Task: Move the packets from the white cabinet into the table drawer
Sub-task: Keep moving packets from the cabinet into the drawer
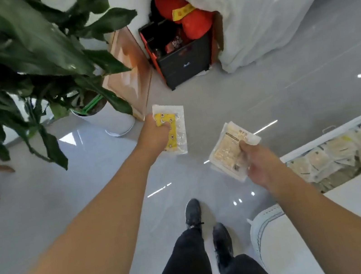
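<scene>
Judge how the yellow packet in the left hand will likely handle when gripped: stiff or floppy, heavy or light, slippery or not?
The yellow packet probably stays fairly flat: gripped at one side by the left hand, its free side does not droop. It seems light, since one hand holds it out easily. Its clear glossy wrapper may be slippery, so a firm pinch seems wise.

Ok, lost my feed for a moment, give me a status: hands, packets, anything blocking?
Left hand grips yellow packet. Right hand pinches pale packet. Open drawer on the right, already holding packets. Path to it clear.
</scene>
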The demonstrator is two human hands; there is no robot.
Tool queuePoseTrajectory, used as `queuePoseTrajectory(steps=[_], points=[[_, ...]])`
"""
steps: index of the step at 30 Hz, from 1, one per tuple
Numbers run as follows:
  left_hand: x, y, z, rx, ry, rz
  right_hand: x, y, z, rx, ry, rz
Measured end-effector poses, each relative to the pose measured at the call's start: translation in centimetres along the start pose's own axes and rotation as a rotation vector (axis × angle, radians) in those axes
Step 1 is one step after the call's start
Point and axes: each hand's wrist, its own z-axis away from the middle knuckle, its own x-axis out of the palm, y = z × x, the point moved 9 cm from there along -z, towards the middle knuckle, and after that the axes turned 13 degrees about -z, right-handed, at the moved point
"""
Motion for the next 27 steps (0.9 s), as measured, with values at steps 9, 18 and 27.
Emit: queuePoseTrajectory(steps=[9,18,27], points=[[10.8,13.6,-12.2,0.194,-0.240,-0.199,-1.9,-7.7,-9.9,-0.023,0.151,-0.252],[29.7,27.5,-14.2,0.423,-0.510,-0.495,-13.9,-15.8,-15.1,-0.128,0.368,-0.554],[51.9,36.0,-9.7,0.594,-0.750,-0.670,-28.3,-19.6,-17.6,-0.154,0.585,-0.847]])
